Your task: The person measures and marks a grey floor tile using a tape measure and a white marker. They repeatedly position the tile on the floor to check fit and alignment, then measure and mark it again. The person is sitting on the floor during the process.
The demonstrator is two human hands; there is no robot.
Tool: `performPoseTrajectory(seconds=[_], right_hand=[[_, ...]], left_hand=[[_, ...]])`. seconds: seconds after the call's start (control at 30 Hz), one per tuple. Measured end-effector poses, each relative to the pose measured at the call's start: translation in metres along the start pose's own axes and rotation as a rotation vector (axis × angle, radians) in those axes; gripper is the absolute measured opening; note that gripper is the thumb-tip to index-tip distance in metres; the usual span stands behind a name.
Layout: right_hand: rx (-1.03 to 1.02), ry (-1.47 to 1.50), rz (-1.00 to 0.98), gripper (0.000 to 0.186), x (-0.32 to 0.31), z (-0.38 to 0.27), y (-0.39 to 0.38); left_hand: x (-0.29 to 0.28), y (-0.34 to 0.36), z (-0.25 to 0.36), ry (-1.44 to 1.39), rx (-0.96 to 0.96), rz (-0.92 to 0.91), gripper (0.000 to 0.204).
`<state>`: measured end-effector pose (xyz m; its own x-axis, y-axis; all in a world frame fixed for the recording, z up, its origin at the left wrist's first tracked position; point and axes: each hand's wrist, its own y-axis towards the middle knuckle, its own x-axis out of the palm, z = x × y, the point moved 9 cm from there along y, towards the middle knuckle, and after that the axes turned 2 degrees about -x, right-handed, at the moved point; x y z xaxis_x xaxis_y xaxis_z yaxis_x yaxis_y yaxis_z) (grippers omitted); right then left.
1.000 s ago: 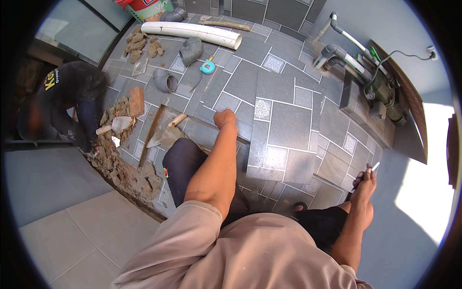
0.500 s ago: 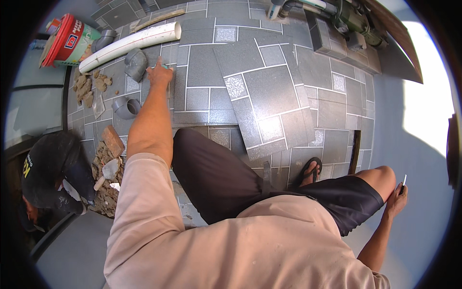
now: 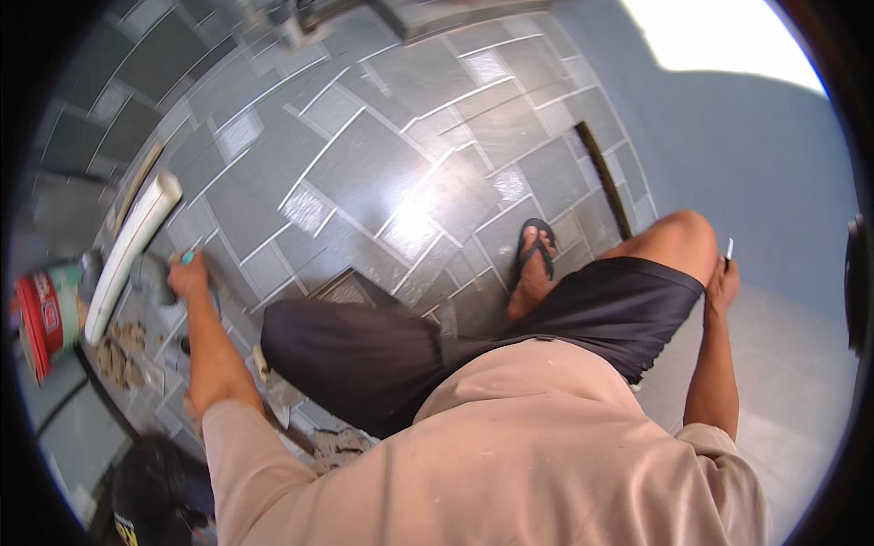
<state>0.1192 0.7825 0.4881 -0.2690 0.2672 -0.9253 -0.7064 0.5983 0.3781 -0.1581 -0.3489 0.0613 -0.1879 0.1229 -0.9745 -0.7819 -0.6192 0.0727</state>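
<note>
My left hand (image 3: 188, 276) is stretched out to the left over the grey tiled floor (image 3: 382, 164). Its fingers are closed round a small teal object (image 3: 188, 257), of which only a tip shows. A grey pipe fitting (image 3: 150, 275) lies right beside that hand, and a long white pipe (image 3: 137, 238) just beyond it. My right hand (image 3: 723, 284) hangs beside my bare right knee and pinches a small white stick (image 3: 729, 248). I crouch in dark shorts, with one sandalled foot (image 3: 533, 266) on the tiles.
A red and green bucket (image 3: 44, 317) stands at the far left, with broken tile rubble (image 3: 118, 353) below the pipe. Another person in a black cap (image 3: 150, 500) crouches at the lower left. A dark bar (image 3: 604, 177) lies along the blue-grey wall.
My left arm has reached further out, past the grey tiles to the pipe fitting, and its hand now closes on the teal object. My right hand stays by my knee with the stick.
</note>
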Motion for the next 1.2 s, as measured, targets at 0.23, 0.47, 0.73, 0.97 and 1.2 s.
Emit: performPoseTrajectory(seconds=[0.23,0.47,0.73,0.97,1.2], right_hand=[[0.401,0.51,-0.01,0.031,0.056,0.09,-0.095],[0.663,0.995,-0.5,0.034,0.196,-0.03,-0.158],[0.592,1.321,-1.014,0.037,0.247,-0.185,-0.114],[0.909,2.086,-1.023,0.029,0.28,-0.172,-0.124],[1.072,1.741,-0.687,0.011,0.317,-0.106,-0.152]], left_hand=[[-0.085,-0.132,0.196,-1.431,-0.42,-0.331,0.056],[-0.119,-0.317,0.461,-1.565,-0.235,-1.472,0.03],[-0.073,-0.54,0.65,-0.717,0.572,-1.746,0.034],[-0.028,-0.603,0.691,-0.296,0.928,-1.614,0.063],[0.02,-0.658,0.704,0.0,1.002,-1.627,0.046]])
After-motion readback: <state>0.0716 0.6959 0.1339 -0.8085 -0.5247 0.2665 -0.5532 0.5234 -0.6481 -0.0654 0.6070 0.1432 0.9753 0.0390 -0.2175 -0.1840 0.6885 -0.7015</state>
